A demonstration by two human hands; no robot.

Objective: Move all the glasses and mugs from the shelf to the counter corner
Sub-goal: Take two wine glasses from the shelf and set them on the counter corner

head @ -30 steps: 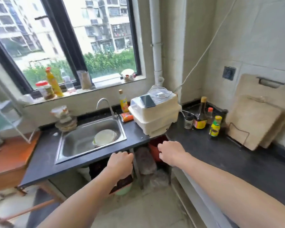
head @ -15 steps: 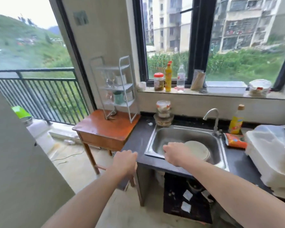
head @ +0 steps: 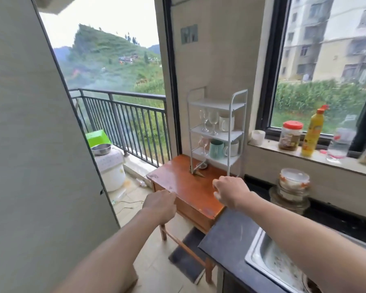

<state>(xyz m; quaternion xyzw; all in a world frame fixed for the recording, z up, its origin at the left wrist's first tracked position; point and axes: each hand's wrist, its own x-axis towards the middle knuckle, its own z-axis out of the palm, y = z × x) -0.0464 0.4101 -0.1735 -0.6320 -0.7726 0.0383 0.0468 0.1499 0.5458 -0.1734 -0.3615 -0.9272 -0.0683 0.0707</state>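
Head view, jar (head: 289, 135) label unreadable, blurred

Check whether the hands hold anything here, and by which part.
Nothing is held. The left hand and right hand are loosely curled and empty, short of the shelf.

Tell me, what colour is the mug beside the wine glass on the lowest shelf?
Pale green mug, seen in the head view.

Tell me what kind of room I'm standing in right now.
Most likely a small home kitchen beside a balcony. A steel sink is set into a dark counter, sauce bottles and jars stand on the windowsill, and a white shelf rack holds glasses and mugs.
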